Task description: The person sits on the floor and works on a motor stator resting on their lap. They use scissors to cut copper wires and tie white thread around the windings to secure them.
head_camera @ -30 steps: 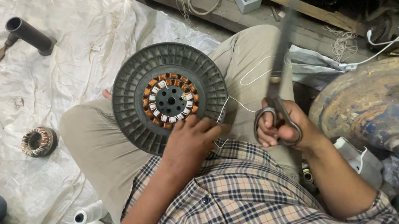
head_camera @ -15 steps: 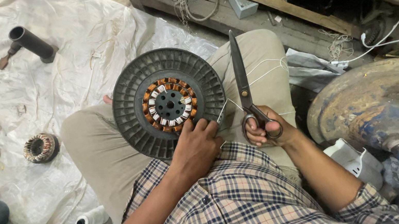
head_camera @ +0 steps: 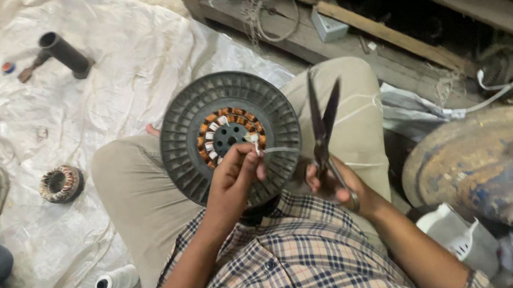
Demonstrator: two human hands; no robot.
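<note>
Midway, seemingly: left hand (head_camera: 230, 182) fingers pinching white thread (head_camera: 274, 151) at stator (head_camera: 229, 138); right hand (head_camera: 332, 183) gripping open scissors (head_camera: 322, 121) beside stator, thread uncut.

The left hand (head_camera: 231, 181) hides the motor disc's (head_camera: 228, 134) rim at 6 o'clock. The rusty dome (head_camera: 492, 157) at 3 o'clock is partly covered by clutter.

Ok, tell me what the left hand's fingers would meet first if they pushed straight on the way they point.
Probably the copper windings in the grey ribbed disc. The left hand pinches a white thread just in front of them, fingers aimed up and away; depth is hard to judge.
</note>
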